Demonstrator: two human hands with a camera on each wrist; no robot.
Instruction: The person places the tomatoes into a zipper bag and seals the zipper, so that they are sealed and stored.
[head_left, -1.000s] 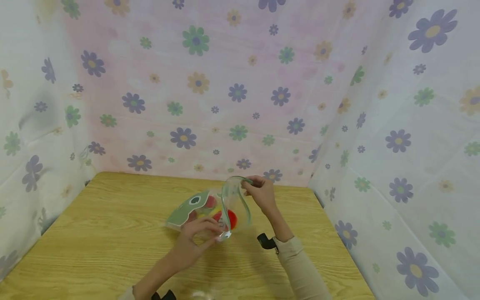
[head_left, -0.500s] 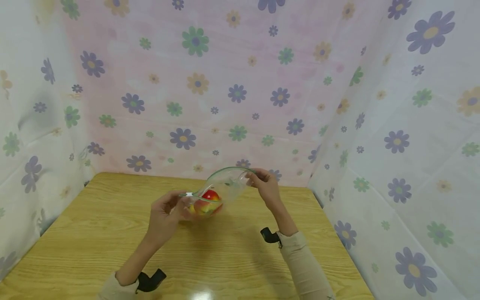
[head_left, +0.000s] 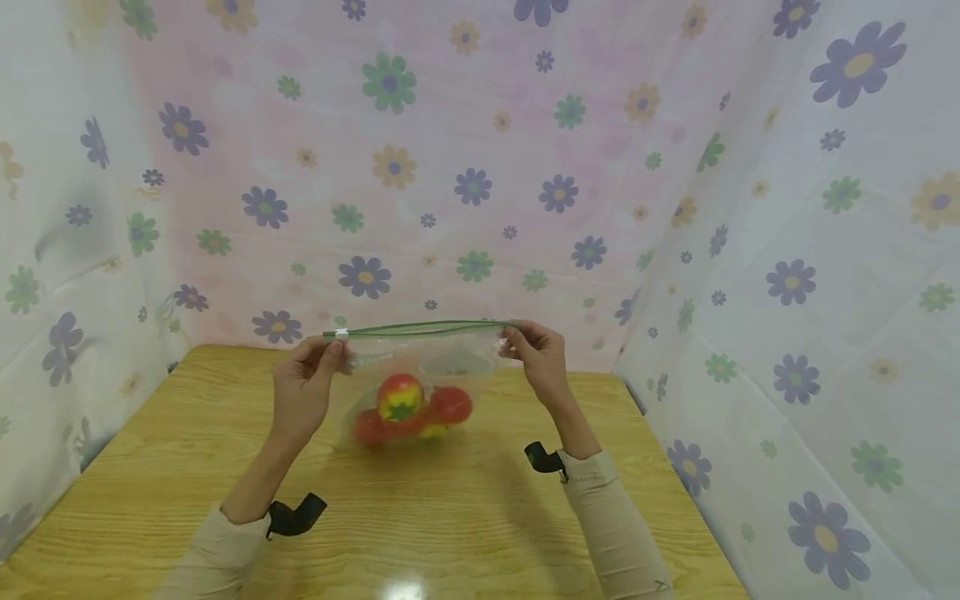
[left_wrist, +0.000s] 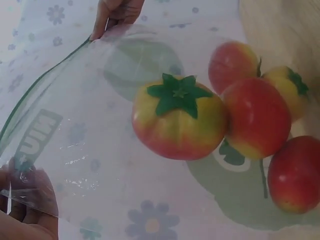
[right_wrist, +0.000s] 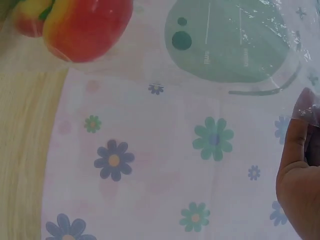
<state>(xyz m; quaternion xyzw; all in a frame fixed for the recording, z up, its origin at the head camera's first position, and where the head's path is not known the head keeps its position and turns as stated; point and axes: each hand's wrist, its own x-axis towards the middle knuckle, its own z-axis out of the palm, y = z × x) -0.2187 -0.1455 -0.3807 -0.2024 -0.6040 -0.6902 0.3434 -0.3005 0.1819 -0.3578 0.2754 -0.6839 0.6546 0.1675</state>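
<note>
Upright between my hands is a clear slider zip bag (head_left: 459, 363), its top edge pulled nearly straight. Green zip strips (head_left: 435, 324) run along that edge, slightly parted in the middle. My left hand (head_left: 302, 390) pinches the left corner, thumb just under the white slider (head_left: 342, 334). At the opposite corner, my right hand (head_left: 544, 367) pinches the edge between thumb and fingers. Several red and yellow tomatoes (left_wrist: 180, 125) with green leafy tops sit in the lower part of the bag. Pale green print (right_wrist: 225, 42) covers part of the plastic.
Beneath the bag is a wood-grain table (head_left: 442, 525). Flower-patterned cloth (head_left: 472, 225) stands behind it and along both sides. Each wrist carries a black camera mount, one on the left (head_left: 296, 515) and one on the right (head_left: 543, 457).
The bag has turned from lying tilted on the table to upright, mouth on top. My left hand has moved up and left to the slider corner; the right has risen slightly.
</note>
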